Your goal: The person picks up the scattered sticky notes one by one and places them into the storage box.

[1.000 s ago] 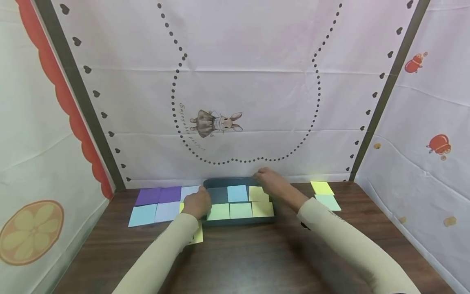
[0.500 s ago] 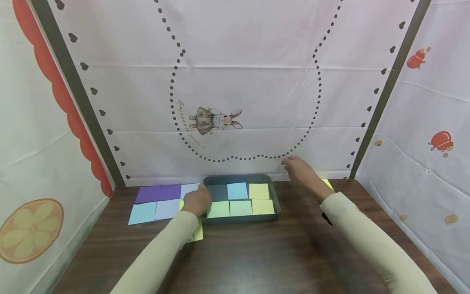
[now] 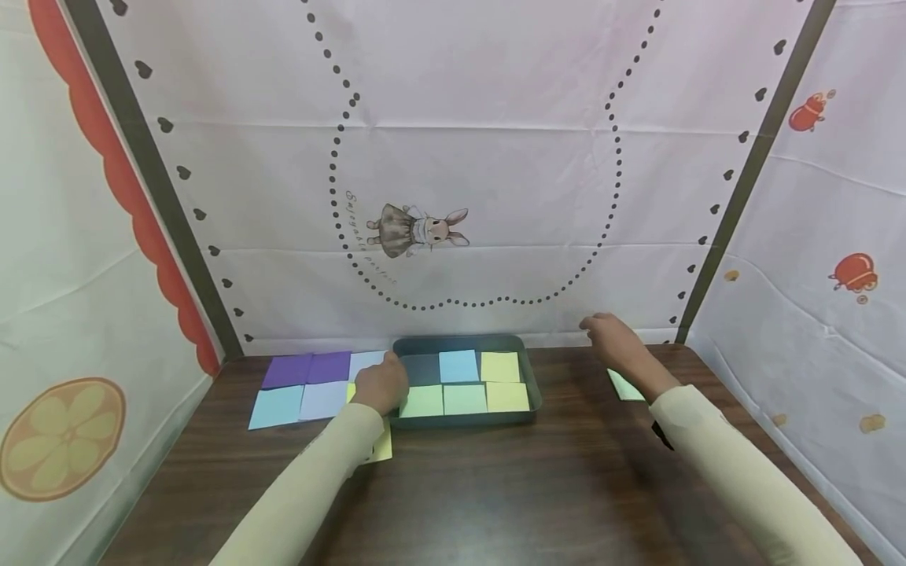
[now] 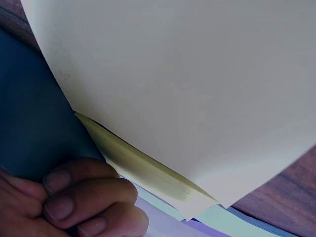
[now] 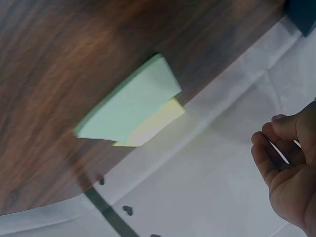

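Observation:
At the left end of a dark blue-grey tray (image 3: 460,420), my left hand (image 3: 381,385) grips the tray's edge. Its fingers (image 4: 94,197) are curled beside the blue wall in the left wrist view; the thumb's hold is mostly hidden. Square sticky notes lie in the tray: a blue one (image 3: 458,366), two yellow, and two green (image 3: 421,401). My right hand (image 3: 619,346) hovers over the table's back right, fingers loosely bent and holding nothing. Below and beside it is a green sticky-note pad (image 5: 133,101), partly over a yellow pad (image 5: 158,123).
Left of the tray lie purple (image 3: 286,372), light blue (image 3: 274,407) and lilac (image 3: 324,399) sticky notes. A yellow note (image 3: 382,446) shows beneath my left forearm. A pale sheet (image 4: 173,89) fills much of the left wrist view. Fabric curtain (image 3: 495,173) borders the brown table (image 3: 460,503).
My right hand has left the tray's right end and moved right, over the sticky-note pads. My left hand has stayed at the tray's left edge. The notes in the tray look unchanged.

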`<move>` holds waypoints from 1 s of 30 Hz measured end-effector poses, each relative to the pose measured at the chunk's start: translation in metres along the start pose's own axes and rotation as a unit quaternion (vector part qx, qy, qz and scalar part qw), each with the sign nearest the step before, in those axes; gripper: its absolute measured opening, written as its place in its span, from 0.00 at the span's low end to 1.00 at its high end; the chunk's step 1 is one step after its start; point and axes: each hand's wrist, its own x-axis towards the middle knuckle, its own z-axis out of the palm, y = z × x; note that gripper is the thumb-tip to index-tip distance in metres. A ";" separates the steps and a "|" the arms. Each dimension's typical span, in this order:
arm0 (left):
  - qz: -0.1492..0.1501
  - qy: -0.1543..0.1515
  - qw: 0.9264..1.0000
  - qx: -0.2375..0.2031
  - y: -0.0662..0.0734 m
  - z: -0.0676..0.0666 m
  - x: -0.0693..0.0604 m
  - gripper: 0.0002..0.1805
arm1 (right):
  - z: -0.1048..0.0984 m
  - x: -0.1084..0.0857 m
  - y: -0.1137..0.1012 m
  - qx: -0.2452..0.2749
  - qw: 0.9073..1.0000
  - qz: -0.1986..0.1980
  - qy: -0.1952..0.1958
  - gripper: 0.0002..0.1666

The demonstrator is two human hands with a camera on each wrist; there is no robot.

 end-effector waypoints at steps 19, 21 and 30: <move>0.003 0.002 1.000 0.000 0.001 -0.002 -0.006 0.33 | 0.019 -0.055 0.044 -0.036 0.999 0.001 -0.027 0.13; 0.004 0.002 1.000 -0.001 0.000 -0.002 -0.006 0.33 | 0.021 -0.058 0.049 -0.029 0.999 0.000 -0.028 0.13; 0.004 0.010 1.000 -0.012 0.000 -0.002 -0.006 0.31 | 0.061 -0.059 0.100 -0.012 0.999 0.006 -0.032 0.15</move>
